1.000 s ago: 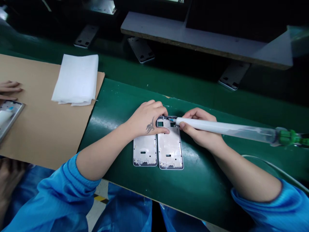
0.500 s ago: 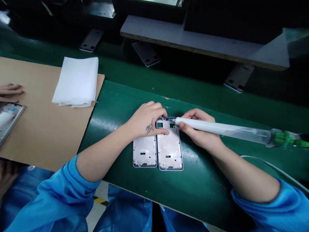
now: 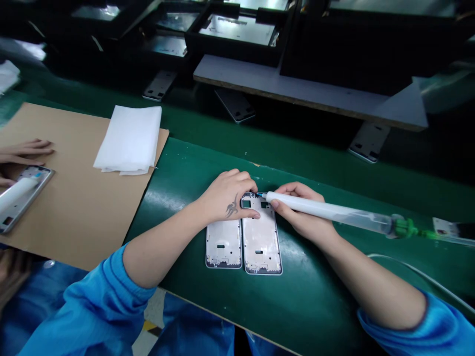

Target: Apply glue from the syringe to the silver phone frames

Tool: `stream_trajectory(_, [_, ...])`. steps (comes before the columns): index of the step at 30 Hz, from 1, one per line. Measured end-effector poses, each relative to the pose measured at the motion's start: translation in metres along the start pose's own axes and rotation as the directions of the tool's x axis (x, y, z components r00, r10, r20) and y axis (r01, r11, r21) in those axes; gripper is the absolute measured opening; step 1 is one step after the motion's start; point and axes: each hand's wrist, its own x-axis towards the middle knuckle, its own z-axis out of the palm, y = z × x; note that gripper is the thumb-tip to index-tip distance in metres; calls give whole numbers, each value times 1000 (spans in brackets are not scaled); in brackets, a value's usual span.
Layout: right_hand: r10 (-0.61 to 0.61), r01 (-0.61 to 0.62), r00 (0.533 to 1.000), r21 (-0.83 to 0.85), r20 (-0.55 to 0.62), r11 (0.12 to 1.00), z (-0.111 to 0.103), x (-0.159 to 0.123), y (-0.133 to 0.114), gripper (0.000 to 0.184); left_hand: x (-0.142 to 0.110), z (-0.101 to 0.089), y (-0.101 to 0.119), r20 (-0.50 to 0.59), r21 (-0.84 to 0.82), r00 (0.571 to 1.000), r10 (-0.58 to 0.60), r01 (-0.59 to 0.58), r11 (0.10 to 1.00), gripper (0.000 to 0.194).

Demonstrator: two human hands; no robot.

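Two silver phone frames lie side by side on the green table, the right phone frame and the left phone frame. My left hand reaches over the upper part of the left one. Its thumb rests on the right frame's face and its fingers curl at that frame's top edge, steadying it. In my right hand is a white glue-dispensing syringe, held nearly level. The syringe's thin blue tip is at the top edge of the right frame, close to my left fingertips.
Brown cardboard at left carries folded white sheets. There a co-worker's hand is beside another phone frame and a white syringe. More frames lie under a raised shelf. A pale tube runs at right.
The view has tilted up, so everything sits lower in the picture. The syringe tip has shifted slightly left along the right frame's top edge. My left hand keeps its place on the frame.
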Motion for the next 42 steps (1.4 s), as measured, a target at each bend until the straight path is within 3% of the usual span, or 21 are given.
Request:
stream_trajectory(27, [-6,5,1000,63,8,998,0,2,1,22,2,-1,-2,-3,-2,1000,-12,12,1000,63])
stream_trajectory(31, [-81,83,996,51,-32,995,0,-2,4,21,0,-4,-4,-31,8,999,42,-42,999,60])
stream_trajectory(33, [-194,195,980,-18,46,981,-2,-3,4,24,-1,-6,-7,-81,31,996,43,-41,999,62])
stream_trajectory(36, [-325,377,919,-254,222,891,-13,6,9,47,-1,-9,-15,-169,30,985,18,-13,999,64])
stream_trajectory(38, [-318,359,933,-432,166,827,-28,22,18,59,-2,-13,-18,-184,59,983,2,9,998,65])
stream_trajectory(42, [-166,59,977,-581,-134,812,-76,72,46,72,-2,-18,-18,-119,141,992,-36,53,989,71])
